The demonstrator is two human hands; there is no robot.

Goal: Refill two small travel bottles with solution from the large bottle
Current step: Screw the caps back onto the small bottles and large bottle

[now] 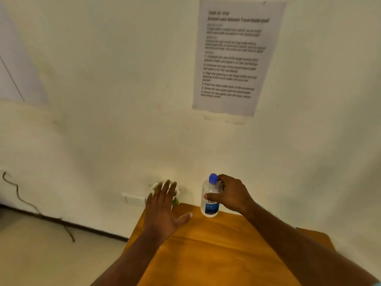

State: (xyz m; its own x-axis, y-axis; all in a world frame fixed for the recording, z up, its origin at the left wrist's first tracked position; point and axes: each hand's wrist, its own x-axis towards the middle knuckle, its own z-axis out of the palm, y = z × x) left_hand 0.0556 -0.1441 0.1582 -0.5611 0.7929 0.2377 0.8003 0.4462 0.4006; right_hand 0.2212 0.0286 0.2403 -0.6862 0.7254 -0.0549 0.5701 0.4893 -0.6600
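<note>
Grasping capped large bottle [209,200] upright, right hand [231,195], left hand [162,211] released, flat.

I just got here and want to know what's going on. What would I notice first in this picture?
First you would see the large bottle with its blue cap, standing at the far edge of the orange-brown table and gripped by the right hand. Beside it, the left hand hovers open with fingers spread. Up on the wall hangs a printed sheet of paper, too blurry to read.
</note>
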